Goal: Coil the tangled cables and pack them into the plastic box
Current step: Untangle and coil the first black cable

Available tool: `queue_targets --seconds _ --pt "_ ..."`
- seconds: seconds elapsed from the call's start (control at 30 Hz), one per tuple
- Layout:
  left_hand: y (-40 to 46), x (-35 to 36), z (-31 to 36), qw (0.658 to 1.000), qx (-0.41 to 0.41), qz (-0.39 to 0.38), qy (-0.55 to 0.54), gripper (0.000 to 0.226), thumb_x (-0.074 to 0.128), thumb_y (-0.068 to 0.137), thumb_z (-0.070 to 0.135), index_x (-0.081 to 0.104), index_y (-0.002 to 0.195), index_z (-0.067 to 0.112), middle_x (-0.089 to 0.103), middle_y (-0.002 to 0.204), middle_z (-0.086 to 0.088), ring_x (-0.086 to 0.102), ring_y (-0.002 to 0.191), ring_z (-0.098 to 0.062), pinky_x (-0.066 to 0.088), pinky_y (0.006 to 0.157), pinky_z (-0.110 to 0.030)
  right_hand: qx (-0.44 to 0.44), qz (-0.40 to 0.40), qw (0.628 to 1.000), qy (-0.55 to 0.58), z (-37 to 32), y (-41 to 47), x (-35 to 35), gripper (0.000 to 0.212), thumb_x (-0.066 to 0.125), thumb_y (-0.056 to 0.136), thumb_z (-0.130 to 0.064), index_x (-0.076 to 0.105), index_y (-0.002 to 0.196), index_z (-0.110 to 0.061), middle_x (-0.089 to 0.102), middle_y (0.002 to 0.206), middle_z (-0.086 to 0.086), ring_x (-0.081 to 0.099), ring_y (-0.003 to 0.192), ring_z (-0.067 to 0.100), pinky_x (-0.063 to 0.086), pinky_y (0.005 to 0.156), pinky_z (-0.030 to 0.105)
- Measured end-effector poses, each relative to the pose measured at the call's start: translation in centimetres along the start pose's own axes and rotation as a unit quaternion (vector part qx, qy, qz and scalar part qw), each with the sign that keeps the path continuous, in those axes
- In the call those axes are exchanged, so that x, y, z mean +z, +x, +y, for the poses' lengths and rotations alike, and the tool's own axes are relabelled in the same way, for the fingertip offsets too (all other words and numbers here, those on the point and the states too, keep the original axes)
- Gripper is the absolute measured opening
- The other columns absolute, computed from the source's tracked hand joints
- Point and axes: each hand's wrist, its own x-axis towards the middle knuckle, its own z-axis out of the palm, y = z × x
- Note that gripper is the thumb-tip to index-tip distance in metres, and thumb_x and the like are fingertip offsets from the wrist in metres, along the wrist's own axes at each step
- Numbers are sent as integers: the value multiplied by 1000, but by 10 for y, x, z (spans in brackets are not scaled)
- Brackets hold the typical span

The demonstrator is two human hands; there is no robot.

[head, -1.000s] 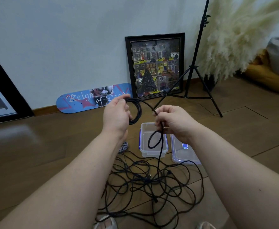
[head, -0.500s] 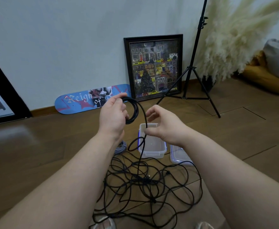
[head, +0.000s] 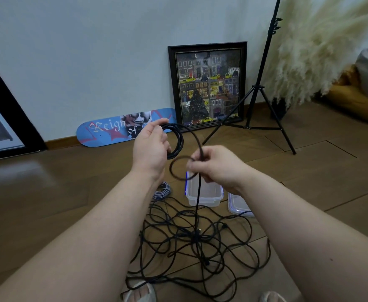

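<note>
left hand (head: 150, 147) gripped black coil (head: 176, 140); right hand (head: 213, 166) pinched cable (head: 198, 192); floor tangle (head: 196, 240) could've snagged, pulling loops loose.

The right forearm hides part of the box lid (head: 235, 204); the tripod (head: 263, 83) (and the pampas grass (head: 322, 46)) run off the top edge.

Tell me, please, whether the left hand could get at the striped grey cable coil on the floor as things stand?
Probably not yet: the left hand holds the black coil, so its fingers are taken. The grey coil lies uncovered beneath that forearm.
</note>
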Motion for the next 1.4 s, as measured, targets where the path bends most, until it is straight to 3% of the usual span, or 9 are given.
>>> queue_targets --seconds 0.13,0.33,0.53,0.67,0.8,0.93,1.17,1.3,1.4 --pt "-3 -1 -3 1000 4 -10 28 30 32 102 3 61 106 12 34 51 11 31 47 -5 31 48 -15 -4 78 982 172 -9 1 -6 10 69 87 -12 61 81 -10 65 68 3 49 49 8 43 51 22" --pt "-12 9 -5 999 -17 -40 14 30 35 104 8 63 99 18 46 47 10 45 50 -8 40 54 -20 -8 132 976 171 -7 4 5 23 65 92 -21 66 76 -5 64 63 3 56 49 12 47 52 24" --pt "-14 8 -4 998 -15 -58 9 31 32 105 7 61 97 14 42 45 13 33 41 -4 28 52 -23 -3 120 993 14 -2 3 0 25 63 91 -21 68 72 -6 68 72 9 47 50 7 38 52 20" --pt "-14 7 -2 994 16 -78 78 31 32 105 6 60 94 14 52 48 14 32 41 0 25 47 -19 -77 146 986 -36 -5 5 -5 7 68 85 -16 63 82 -11 63 73 9 56 62 19 48 64 37" --pt "-13 5 -5 984 44 -103 136 31 34 105 7 63 95 15 65 83 -2 55 64 -1 37 51 -8 -170 202 943 -201 -8 1 -4 24 71 85 -32 56 101 -22 55 66 -8 50 61 7 41 58 23" --pt "-13 4 -7 981 58 -112 149 32 35 105 9 63 94 19 64 88 -5 53 68 -7 37 53 -9 -259 228 899 -270 -5 -3 -2 18 68 89 -29 56 87 -15 47 61 -13 42 55 3 34 54 24" --pt "-17 12 -12 983 63 -124 116 27 36 106 16 62 98 15 36 50 14 29 46 -2 25 46 -19 -168 268 935 -158 -2 7 6 30 62 92 -27 56 73 -5 49 60 -5 45 63 16 39 61 36" --pt "-13 9 -12 978 83 -121 145 23 44 97 33 64 97 24 39 48 15 32 49 -5 28 52 -28 -135 231 961 -72 -3 10 5 22 63 92 -25 57 78 -8 59 71 3 50 67 16 46 66 38" --pt "-8 3 -11 974 98 -108 170 22 44 100 28 65 98 24 46 49 18 36 54 -7 30 55 -28 -132 184 974 -3 -7 8 -1 13 68 89 -21 57 93 -15 68 84 10 54 62 6 43 61 27"
